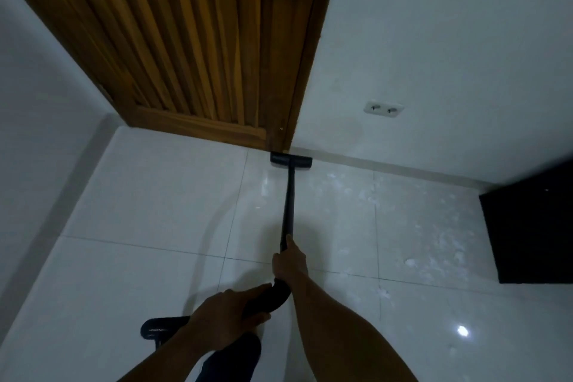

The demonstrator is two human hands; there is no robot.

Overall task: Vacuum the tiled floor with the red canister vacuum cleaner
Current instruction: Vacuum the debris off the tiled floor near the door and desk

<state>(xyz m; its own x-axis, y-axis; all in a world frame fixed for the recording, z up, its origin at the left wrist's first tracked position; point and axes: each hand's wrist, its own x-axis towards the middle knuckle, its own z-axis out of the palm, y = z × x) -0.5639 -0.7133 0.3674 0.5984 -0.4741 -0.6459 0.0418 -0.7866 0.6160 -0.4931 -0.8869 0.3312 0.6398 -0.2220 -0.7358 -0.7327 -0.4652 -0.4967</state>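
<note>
I'm curling my right hand [288, 263] and left hand [229, 316] around the wand [286, 205], working the nozzle [290, 160] by the door [198, 40] mid-frame, leaving dust [434, 226] at right undone.

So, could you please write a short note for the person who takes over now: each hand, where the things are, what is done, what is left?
Left hand: grips the curved handle.
Right hand: grips the wand further down.
Floor head: on the tiled floor, at the foot of the door frame.
Red canister: not in view.
Done: cannot tell for sure.
Left: white dust on the tiles to the right, near the dark furniture.
</note>
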